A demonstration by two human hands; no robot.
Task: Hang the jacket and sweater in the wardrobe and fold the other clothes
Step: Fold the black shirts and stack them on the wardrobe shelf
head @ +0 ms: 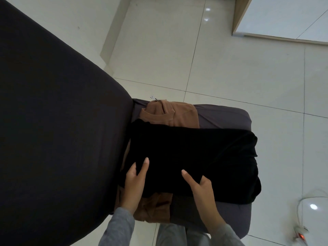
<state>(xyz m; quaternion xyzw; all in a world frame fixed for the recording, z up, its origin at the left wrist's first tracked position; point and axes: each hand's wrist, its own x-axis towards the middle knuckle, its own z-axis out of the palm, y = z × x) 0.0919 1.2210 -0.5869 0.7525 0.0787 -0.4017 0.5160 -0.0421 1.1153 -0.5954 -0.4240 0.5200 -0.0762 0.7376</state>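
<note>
Lying across the middle of the frame, a black garment (195, 157) is covering most of a brown garment (170, 112), whose collar is peeking out above it. The black cloth is spreading flat and smooth, its right end drooping over the dark grey seat cushion (221, 116). The left hand (136, 181) and right hand (200, 185) are each pinching the black garment's lower edge, some fingers tucked beneath it.

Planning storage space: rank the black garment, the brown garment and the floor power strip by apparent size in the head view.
1. black garment
2. brown garment, partly covered by the black one, so its full size is unsure
3. power strip
</note>
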